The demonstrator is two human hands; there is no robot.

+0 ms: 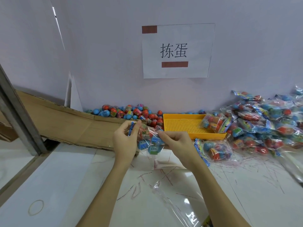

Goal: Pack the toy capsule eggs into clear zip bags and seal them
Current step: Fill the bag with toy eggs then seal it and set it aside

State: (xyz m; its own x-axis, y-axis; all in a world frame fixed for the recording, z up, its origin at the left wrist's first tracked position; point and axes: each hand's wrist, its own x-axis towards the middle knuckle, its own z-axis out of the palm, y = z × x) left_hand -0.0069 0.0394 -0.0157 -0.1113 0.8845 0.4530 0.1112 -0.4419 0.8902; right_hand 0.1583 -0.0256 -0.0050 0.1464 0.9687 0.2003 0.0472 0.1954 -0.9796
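The table (68,185) is white, marked with red scribbles, and carries everything else. The heap of packed bags (268,122) is piled to the right of the yellow tray (183,126), and 1 more packed bag (214,123) lies across the tray's right end. The cardboard (65,125) is laid flat to the left of the tray, and the loose eggs (131,112) are banked behind the tray's left corner, against the wall. A further packed bag (214,149) lies just in front of the tray. Empty bags (177,200) are spread well in front of the tray, between the forearms.

The bag (148,138) being worked on is held up just left of the tray's near corner, with several blue eggs seen through the film. Its printed top strip is pinched by the left hand (126,141) between curled thumb and fingers. The film on its other side is pinched by the right hand (177,143), with fingertips closed on it.

The film is judged thin, limp and slippery, so the load is likely to sag and roll. The eggs are judged light, hard and smooth, unlikely to be crushed. The bag is best held at the stiffer top strip, both ends pinched, so the zip can be pressed shut along its length.
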